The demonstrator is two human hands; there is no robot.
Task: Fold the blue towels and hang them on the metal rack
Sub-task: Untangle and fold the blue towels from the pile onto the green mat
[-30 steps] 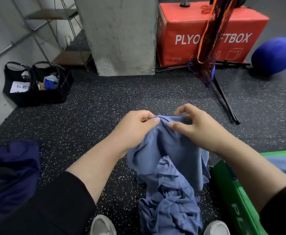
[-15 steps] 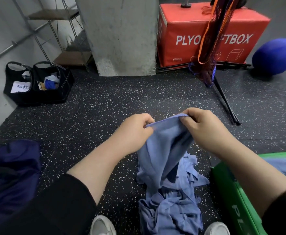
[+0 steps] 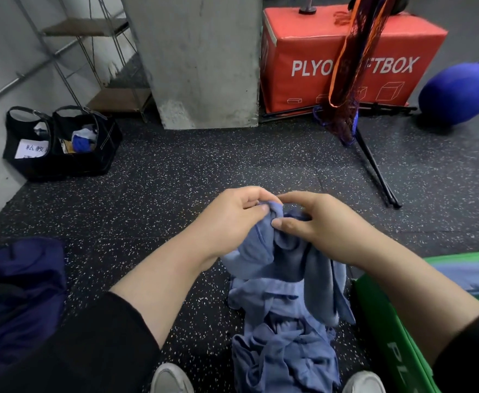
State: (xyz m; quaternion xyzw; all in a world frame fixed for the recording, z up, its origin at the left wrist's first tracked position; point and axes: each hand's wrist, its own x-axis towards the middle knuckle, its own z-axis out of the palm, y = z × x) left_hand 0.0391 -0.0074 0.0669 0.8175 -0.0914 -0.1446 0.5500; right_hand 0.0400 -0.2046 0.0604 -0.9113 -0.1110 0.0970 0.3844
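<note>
a gym: red plyo softbox [image 3: 346, 61], speckled rubber floor [image 3: 204, 165].

You had two bare hands in view, the left hand [image 3: 232, 219] and the right hand [image 3: 317, 225]. You had two white shoe toes [image 3: 170, 378] at the bottom edge. Two black open-topped fabric bags [image 3: 59, 143] stood side by side. One red padded box [image 3: 346, 61], one green padded box [image 3: 388, 336] and one blue oval ball [image 3: 456, 93] were present. The crumpled blue towels [image 3: 283, 321] lay heaped; their number could not be determined.
</note>
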